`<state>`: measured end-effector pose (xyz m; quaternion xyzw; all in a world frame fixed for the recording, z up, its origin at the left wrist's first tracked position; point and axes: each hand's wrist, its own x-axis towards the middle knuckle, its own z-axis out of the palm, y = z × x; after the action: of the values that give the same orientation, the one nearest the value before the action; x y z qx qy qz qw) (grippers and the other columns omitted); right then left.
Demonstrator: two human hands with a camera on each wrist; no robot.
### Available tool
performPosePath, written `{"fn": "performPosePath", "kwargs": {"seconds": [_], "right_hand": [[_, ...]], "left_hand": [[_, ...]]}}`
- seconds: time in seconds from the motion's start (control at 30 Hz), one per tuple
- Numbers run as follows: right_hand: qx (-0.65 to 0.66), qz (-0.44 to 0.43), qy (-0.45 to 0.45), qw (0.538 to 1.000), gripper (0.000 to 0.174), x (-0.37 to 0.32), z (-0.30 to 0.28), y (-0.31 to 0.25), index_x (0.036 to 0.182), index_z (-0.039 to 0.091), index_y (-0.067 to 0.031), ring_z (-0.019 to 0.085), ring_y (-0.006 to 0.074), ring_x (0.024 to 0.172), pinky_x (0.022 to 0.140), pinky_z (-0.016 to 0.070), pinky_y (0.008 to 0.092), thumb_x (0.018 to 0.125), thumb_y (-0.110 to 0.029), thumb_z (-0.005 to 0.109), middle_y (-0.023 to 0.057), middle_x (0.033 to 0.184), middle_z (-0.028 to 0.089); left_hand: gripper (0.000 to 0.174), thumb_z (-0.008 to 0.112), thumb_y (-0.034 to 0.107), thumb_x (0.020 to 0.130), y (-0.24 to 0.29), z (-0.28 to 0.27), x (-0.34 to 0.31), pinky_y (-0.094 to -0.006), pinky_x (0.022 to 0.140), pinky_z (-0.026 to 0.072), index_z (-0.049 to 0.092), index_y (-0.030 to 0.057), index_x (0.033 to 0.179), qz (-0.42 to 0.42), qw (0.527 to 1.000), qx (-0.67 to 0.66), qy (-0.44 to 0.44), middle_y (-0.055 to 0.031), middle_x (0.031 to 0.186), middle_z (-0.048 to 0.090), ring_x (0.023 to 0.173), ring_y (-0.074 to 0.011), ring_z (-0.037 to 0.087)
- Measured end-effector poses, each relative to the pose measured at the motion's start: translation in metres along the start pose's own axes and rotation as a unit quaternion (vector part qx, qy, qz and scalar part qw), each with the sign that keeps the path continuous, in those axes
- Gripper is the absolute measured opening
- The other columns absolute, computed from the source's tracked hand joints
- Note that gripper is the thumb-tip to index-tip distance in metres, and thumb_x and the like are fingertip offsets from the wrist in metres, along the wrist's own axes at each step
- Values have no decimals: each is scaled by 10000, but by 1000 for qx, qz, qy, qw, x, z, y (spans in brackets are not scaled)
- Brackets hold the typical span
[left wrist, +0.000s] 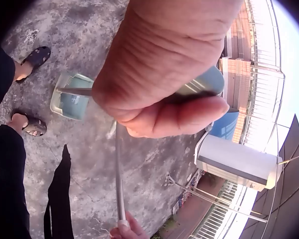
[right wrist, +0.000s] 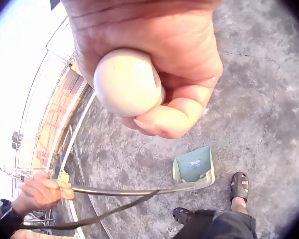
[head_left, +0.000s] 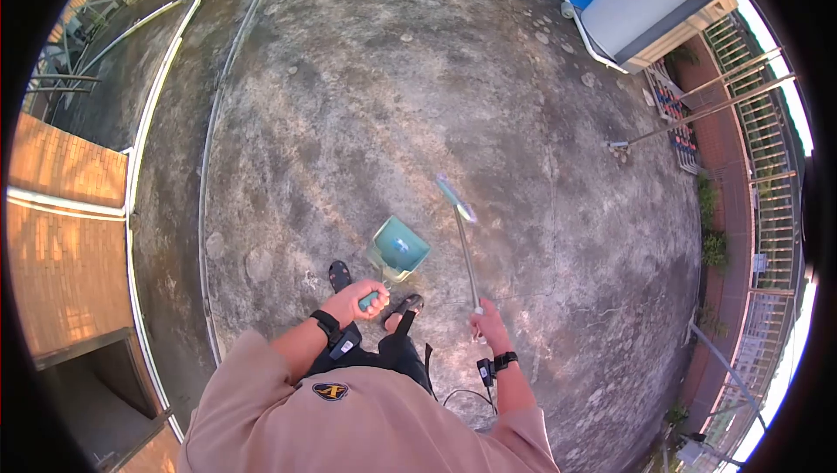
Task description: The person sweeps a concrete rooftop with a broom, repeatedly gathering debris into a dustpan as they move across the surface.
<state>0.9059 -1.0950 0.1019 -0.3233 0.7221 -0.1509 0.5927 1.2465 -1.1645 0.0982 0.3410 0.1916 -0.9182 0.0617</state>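
Note:
My left hand grips the green end of a long-handled dustpan. The teal pan stands on the concrete just ahead of my feet, with a pale patch on its inside. My right hand holds a broom near the top of its thin metal stick. In the right wrist view a round white knob caps that stick, fingers curled beneath it. The blurred teal-and-white broom head lies forward and right of the pan. The dustpan's metal handle slants down from the left hand to the pan.
Stained concrete floor spreads around me. White pipes run along its left and far edges. A brick wall stands at left, railings at right. A dark strap hangs by my legs, near my sandals.

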Motion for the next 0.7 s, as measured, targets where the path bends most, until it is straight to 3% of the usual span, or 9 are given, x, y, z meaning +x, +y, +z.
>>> {"fn": "performPosePath", "kwargs": {"seconds": [0.13, 0.2, 0.27, 0.37, 0.47, 0.5, 0.6, 0.67, 0.7], "right_hand": [[16, -27, -30, 999, 510, 102, -1, -37, 1221, 371, -29, 480, 127, 408, 348, 393, 272, 722, -18, 472, 46, 573, 485], [6, -12, 7, 1000, 478, 130, 18, -47, 1193, 379, -27, 487, 131, 410, 347, 396, 276, 723, -13, 461, 58, 584, 493], [-94, -38, -3, 995, 542, 136, 48, -39, 1223, 308, 30, 532, 177, 443, 376, 420, 298, 705, -13, 460, 107, 606, 519], [-155, -4, -12, 988, 671, 90, 104, -2, 1275, 175, 85, 584, 235, 509, 455, 461, 335, 686, -38, 471, 177, 649, 562], [-214, 98, -149, 961, 821, 20, 131, 42, 1325, -36, 58, 587, 225, 535, 504, 475, 319, 701, -75, 480, 205, 746, 585], [-205, 94, -161, 961, 774, -4, 138, 49, 1313, -11, 30, 586, 268, 524, 504, 468, 335, 706, -59, 461, 223, 721, 578], [-146, 68, -230, 960, 758, -66, 130, 17, 1345, 63, 29, 580, 218, 573, 509, 458, 311, 738, -74, 506, 194, 864, 566], [-167, 21, -166, 972, 708, -49, 106, 105, 1342, 137, 12, 562, 205, 568, 509, 451, 297, 743, -51, 509, 144, 849, 565], [-179, 19, -166, 970, 708, -58, 101, 76, 1342, 137, 12, 562, 205, 568, 509, 451, 297, 743, -51, 509, 144, 849, 565]], "left_hand": [[214, 475, 142, 809, -3, 37, -50, -165, 358, 274, 381, 76, 629, 129, 990, 27, 43, 30, 546, 375, 434, -48, 349], [189, 473, 126, 811, 12, 8, -44, -156, 394, 285, 398, 66, 648, 50, 998, 6, -30, 35, 577, 381, 468, -40, 361], [175, 478, 104, 802, 10, 19, -53, -151, 413, 300, 404, 68, 647, 183, 982, 21, 30, 34, 597, 392, 468, -37, 367], [171, 492, 99, 785, 33, -12, -42, -170, 389, 311, 408, 83, 637, 142, 988, 23, 49, 32, 585, 409, 445, -39, 390], [175, 501, 110, 778, 62, -28, -34, -182, 375, 312, 408, 93, 630, 75, 997, 21, 20, 36, 562, 414, 433, -40, 404], [178, 505, 117, 775, 70, -30, -36, -188, 369, 310, 408, 97, 627, 30, 999, 33, 22, 40, 548, 414, 429, -41, 409], [187, 510, 116, 767, 73, -24, -39, -196, 354, 301, 403, 103, 613, 103, 993, 45, 29, 41, 516, 409, 413, -50, 405], [188, 511, 110, 766, 75, -18, -47, -197, 353, 294, 404, 102, 612, 108, 992, 61, 28, 41, 512, 409, 412, -55, 405], [188, 511, 104, 765, 76, -16, -50, -199, 352, 287, 404, 101, 610, 110, 990, 80, 39, 42, 507, 409, 411, -60, 405]]}}
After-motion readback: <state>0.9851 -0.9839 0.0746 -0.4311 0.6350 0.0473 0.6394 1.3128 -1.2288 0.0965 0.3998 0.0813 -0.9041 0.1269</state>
